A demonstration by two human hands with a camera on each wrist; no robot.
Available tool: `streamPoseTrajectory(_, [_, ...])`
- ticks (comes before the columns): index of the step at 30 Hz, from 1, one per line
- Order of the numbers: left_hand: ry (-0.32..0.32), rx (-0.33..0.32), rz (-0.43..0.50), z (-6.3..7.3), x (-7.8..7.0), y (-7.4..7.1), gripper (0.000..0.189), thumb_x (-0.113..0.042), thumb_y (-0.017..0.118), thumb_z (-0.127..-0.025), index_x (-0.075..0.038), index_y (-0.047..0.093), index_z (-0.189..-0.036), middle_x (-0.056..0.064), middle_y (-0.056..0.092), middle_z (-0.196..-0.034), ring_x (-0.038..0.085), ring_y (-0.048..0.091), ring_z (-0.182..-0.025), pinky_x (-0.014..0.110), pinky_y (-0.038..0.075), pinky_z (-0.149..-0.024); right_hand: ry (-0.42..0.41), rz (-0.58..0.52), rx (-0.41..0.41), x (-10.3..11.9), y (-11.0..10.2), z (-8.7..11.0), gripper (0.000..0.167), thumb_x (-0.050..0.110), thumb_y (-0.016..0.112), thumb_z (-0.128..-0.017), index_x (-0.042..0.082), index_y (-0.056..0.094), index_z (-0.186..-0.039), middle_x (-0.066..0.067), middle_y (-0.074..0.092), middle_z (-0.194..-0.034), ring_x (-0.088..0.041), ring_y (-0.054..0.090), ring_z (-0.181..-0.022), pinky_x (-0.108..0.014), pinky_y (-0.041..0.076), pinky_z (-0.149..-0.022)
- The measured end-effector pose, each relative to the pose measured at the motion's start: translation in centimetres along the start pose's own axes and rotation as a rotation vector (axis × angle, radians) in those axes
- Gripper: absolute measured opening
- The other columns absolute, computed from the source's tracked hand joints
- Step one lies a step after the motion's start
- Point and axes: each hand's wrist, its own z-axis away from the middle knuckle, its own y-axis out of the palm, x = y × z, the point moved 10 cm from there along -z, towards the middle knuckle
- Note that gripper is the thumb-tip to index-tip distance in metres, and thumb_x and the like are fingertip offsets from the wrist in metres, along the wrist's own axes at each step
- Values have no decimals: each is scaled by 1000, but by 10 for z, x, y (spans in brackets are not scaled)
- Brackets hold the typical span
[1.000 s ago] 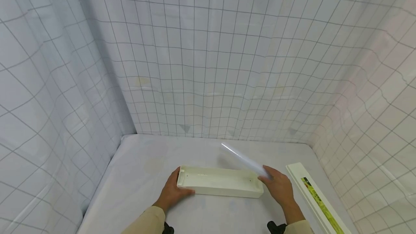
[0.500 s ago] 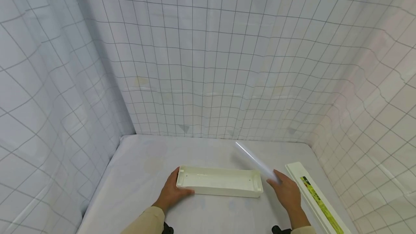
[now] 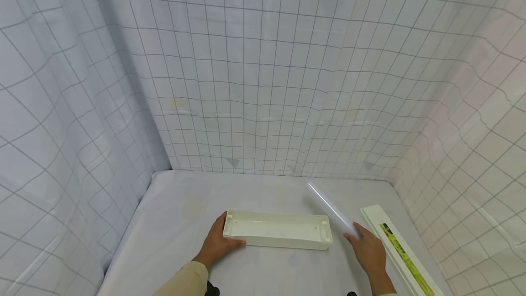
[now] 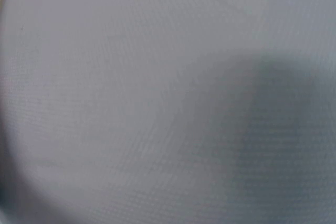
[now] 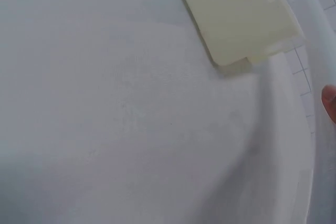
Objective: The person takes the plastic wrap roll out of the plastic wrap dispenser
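My left hand (image 3: 217,242) grips the left end of a long, open, cream plastic box (image 3: 277,229), thumb along its near wall. The box's inside shows bare. Off its right end, my right hand (image 3: 367,249) holds the near end of a translucent whitish roll (image 3: 333,209), which points up and away to the left. In the right wrist view, the roll (image 5: 321,45) runs down the right edge with a fingertip (image 5: 329,99) on it, and a corner of the box (image 5: 236,19) shows apart from it. The left wrist view shows mainly white cloth.
Right of my right hand lies a long white lid-like piece (image 3: 374,216) with a yellow-green label (image 3: 404,257). The white-covered table (image 3: 181,223) is enclosed by hanging white sheets with a dark grid (image 3: 263,81) at the back and both sides.
My right hand has moved right and toward me, taking the roll away from above the box's right end. My left hand and the box have stayed in place.
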Motion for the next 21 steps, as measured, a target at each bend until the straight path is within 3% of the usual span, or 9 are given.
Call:
streamPoseTrajectory(7, [10, 2, 2, 0, 0, 1, 124, -42, 98, -63, -6, 29, -159, 17, 44, -157, 39, 44, -144, 59, 33, -121, -2, 21, -30, -8, 4, 6, 59, 35, 77, -90, 2, 62, -137, -25, 62, -136, -52, 61, -119, -62, 51, -94])
streamPoseTrajectory(21, [26, -4, 28, -1, 2, 1, 124, -39, 98, -62, -6, 29, -159, 17, 45, -156, 38, 44, -144, 58, 32, -122, 120, 15, -28, -30, 9, 11, 62, 40, 72, -92, 3, 59, -140, -27, 58, -140, -55, 57, -122, -64, 51, -92])
